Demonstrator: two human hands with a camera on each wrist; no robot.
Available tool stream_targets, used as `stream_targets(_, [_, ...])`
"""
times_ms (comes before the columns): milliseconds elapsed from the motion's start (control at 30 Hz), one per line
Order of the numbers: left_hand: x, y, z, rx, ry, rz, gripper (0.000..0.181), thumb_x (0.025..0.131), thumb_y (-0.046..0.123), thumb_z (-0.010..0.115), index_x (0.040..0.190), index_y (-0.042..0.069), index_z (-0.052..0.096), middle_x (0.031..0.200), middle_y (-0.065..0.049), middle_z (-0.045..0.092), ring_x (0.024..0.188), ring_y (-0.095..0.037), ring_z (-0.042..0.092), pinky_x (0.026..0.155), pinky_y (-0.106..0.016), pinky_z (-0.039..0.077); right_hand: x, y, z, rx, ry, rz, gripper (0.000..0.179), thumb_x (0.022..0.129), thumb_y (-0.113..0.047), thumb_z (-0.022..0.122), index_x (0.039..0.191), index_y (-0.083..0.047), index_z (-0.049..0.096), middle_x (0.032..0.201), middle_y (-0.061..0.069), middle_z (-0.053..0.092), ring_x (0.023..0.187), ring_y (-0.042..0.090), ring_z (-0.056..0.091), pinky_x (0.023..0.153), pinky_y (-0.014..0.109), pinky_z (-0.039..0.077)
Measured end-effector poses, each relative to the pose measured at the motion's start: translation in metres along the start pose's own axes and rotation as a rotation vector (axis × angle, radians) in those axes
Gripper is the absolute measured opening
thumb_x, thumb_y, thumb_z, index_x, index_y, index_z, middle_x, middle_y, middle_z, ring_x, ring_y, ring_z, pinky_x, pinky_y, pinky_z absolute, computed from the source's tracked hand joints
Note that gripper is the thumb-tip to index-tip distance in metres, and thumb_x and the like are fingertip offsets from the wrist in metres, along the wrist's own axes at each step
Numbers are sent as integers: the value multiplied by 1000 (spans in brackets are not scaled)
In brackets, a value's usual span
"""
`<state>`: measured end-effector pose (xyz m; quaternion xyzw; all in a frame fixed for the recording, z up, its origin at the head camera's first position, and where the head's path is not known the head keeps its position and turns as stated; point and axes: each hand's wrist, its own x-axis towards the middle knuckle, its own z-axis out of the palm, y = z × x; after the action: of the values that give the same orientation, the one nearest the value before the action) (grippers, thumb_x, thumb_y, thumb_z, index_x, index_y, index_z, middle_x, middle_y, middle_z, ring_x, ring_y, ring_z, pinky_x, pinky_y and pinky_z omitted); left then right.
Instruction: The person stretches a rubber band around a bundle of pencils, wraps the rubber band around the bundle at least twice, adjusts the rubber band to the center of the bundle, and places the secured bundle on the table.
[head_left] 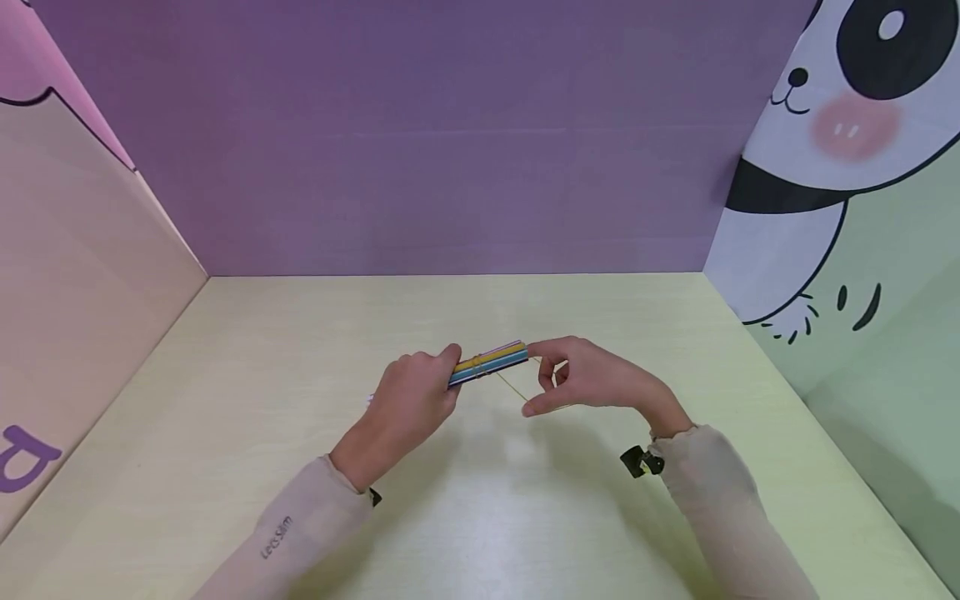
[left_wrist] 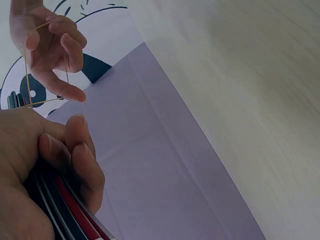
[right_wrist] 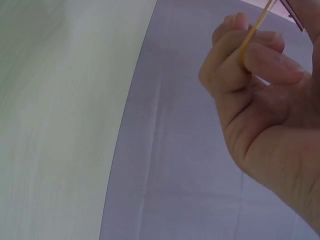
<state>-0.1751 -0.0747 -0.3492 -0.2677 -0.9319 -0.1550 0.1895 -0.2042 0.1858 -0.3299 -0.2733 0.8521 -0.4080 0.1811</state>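
Observation:
My left hand [head_left: 411,387] grips a bundle of slim coloured pencils [head_left: 491,361], its far end sticking out past the thumb towards the right. Blue, yellow and purple show on that end; in the left wrist view, red and dark pencils [left_wrist: 75,210] run beneath the curled fingers. A thin yellow rubber band [head_left: 513,386] goes round the bundle and stretches out to my right hand [head_left: 600,375]. There the band [left_wrist: 27,70] is spread over the thumb and bent fingers in a wide loop. The right index fingertip is right at the bundle's end.
A pale wooden table [head_left: 480,517] lies below both hands. Behind it stands a purple panel [head_left: 450,150], with a pink and cream panel [head_left: 82,250] at left and a panda-printed green panel [head_left: 900,350] at right.

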Motion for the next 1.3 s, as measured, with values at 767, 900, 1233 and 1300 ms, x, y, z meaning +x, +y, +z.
stream_targets(767, [-12,8,20,272,-151,111,16,82,8,78,86,6,62,63,-2,61,46,-13,44,44,-28,42,-5,-21,21,-376,44,96,57,77,-31,87,128,-15,66,66,0,54,57,11,43,54,28,40])
stream_targets(900, [-12,6,21,262,-147,97,17,82,6,78,82,6,61,61,-2,59,46,-13,43,43,-28,42,-8,-29,30,-507,101,104,56,77,-29,87,127,-16,67,89,-5,66,73,11,54,67,31,48])
stream_targets(1233, [-14,7,27,254,-138,59,19,81,4,77,78,7,58,59,-3,56,46,-15,46,42,-29,41,-8,-42,52,-785,181,42,40,77,-22,87,111,-12,68,86,-3,64,72,15,57,65,33,51])
stream_targets(1300, [-15,8,28,262,-115,53,21,81,3,76,76,7,56,58,-3,55,46,-16,47,41,-30,41,-7,-43,56,-825,191,30,35,78,-19,86,106,-11,67,82,-2,61,67,16,55,61,33,50])
